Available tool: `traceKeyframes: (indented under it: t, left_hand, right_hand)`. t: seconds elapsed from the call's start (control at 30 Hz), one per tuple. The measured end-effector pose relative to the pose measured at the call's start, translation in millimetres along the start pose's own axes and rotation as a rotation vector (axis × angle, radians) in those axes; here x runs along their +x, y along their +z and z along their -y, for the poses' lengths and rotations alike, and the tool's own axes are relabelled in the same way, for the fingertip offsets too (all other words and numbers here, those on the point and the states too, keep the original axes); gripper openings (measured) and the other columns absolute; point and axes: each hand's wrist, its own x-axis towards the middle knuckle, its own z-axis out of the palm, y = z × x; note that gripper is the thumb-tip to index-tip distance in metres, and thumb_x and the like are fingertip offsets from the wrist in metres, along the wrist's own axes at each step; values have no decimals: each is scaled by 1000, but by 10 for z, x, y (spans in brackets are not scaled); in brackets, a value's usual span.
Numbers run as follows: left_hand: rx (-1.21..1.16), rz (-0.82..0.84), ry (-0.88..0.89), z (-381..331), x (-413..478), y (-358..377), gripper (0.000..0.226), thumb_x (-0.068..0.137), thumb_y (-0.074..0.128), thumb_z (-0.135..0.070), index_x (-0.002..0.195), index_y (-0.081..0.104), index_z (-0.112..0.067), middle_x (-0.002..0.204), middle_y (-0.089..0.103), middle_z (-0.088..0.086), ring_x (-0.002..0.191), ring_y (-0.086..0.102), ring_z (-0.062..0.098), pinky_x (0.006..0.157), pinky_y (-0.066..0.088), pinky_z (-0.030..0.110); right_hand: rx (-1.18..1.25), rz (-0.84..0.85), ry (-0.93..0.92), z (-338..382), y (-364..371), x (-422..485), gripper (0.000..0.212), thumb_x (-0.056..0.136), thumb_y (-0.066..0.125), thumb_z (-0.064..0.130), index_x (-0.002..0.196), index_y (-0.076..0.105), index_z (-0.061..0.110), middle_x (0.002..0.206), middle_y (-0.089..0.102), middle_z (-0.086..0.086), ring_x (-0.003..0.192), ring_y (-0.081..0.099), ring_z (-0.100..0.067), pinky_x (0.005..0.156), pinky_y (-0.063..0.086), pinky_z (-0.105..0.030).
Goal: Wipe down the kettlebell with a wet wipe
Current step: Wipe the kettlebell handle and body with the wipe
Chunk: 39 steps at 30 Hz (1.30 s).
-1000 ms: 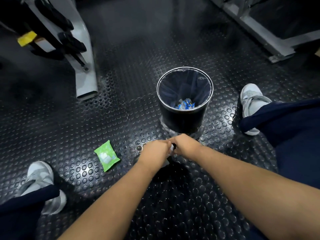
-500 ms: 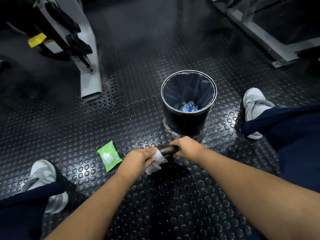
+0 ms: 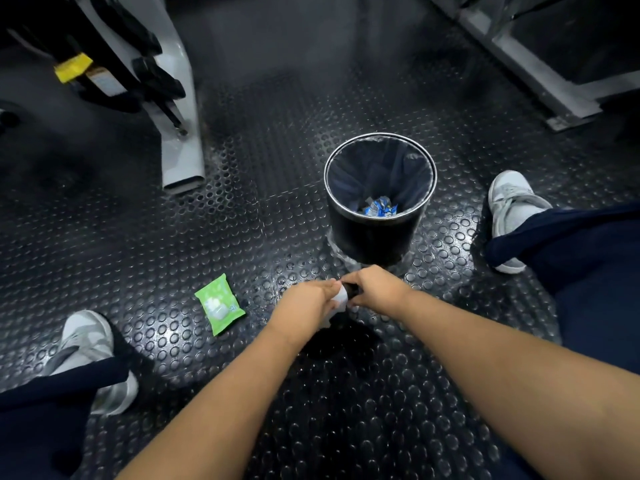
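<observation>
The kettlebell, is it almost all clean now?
Not yet, as far as can be seen. A wet wipe is already out of the green pack lying on the floor. The left hand presses it on the kettlebell handle while the right hand steadies it. The dark body below looks untouched so far, and the bin awaits the wipe.

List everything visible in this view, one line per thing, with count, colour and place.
black kettlebell: one, mostly hidden, handle between the hands
white wet wipe: one, pressed on the handle
green wipe packet: one, on the floor left of the hands
round black waste bin: one, lined, beyond the hands
blue wrappers: a few, inside the bin
grey machine frame: one, upper left
grey metal frame: one, upper right
black studded rubber floor: throughout
grey-white shoes: two, left and right
left hand: holds the wipe
right hand: on the handle
</observation>
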Motion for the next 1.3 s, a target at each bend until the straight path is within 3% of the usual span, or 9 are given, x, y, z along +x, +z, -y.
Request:
traceKeyframes:
  t: [0.1, 0.17, 0.4, 0.6, 0.73, 0.9, 1.07, 1.17, 1.3]
  left_hand:
    - [-27, -10, 2, 208, -142, -124, 45, 97, 70, -33, 139, 64, -20, 142, 62, -5, 133, 56, 10, 111, 26, 7]
    - [-51, -3, -19, 329, -236, -214, 46, 93, 75, -33, 134, 68, -17, 138, 64, -5, 129, 59, 7, 108, 23, 0]
    - [-19, 23, -72, 369, -230, -249, 49, 90, 77, -39, 135, 67, -22, 135, 67, -8, 121, 64, 6, 111, 43, 21]
    - [137, 47, -1, -29, 92, -95, 40, 97, 66, -35, 135, 67, -24, 128, 72, 1, 118, 66, 24, 102, 51, 35]
    - [244, 66, -6, -154, 224, 5, 34, 101, 56, -33, 132, 64, -25, 118, 73, 3, 108, 68, 27, 98, 53, 41]
    - [63, 17, 13, 57, -29, -37, 40, 101, 59, -32, 139, 63, -21, 133, 68, 2, 123, 62, 22, 105, 46, 35]
    - [-138, 0, -103, 412, -325, -210, 47, 90, 78, -31, 135, 67, -23, 136, 65, -9, 120, 61, 0, 105, 32, 4]
    - [-206, -26, -169, 564, -479, -251, 46, 85, 83, -30, 129, 71, -23, 132, 67, -12, 114, 60, -8, 109, 37, 7]
    - [-195, -10, -173, 550, -451, -253, 45, 85, 83, -31, 128, 72, -23, 132, 66, -13, 118, 63, -3, 111, 40, 14]
  right_hand:
    - [-4, 1, -5, 17, -10, -14, 27, 82, 78, 8, 103, 73, 24, 86, 70, 9, 80, 63, -11, 73, 41, -23]
    - [-20, 1, -8, 35, -16, -26, 28, 83, 78, 8, 106, 73, 23, 87, 67, 10, 84, 63, -12, 75, 40, -23]
    - [-45, -5, -4, 47, -7, -27, 25, 84, 75, 7, 105, 71, 21, 88, 70, 4, 87, 66, -17, 76, 46, -28]
    - [-116, -2, -12, 63, 24, 0, 23, 85, 70, 11, 106, 71, 20, 93, 75, -2, 87, 70, -23, 81, 55, -38]
    - [-45, -39, -15, 5, 37, -12, 37, 82, 69, 6, 114, 73, 24, 87, 71, 5, 78, 65, -15, 72, 50, -31]
    - [-4, -12, -5, 21, 8, -38, 24, 82, 75, 12, 95, 71, 31, 84, 72, 9, 80, 67, -13, 77, 53, -32]
    - [-31, -17, -4, 60, -16, -52, 29, 84, 74, 9, 107, 74, 25, 89, 70, 9, 82, 64, -12, 74, 44, -26]
    - [-23, -17, -3, 77, -6, -59, 27, 86, 73, 7, 108, 73, 22, 88, 69, 9, 82, 63, -12, 75, 43, -26]
    - [-45, -26, -11, 66, 7, -58, 25, 86, 72, 7, 108, 72, 19, 96, 73, 1, 92, 67, -18, 85, 51, -31]
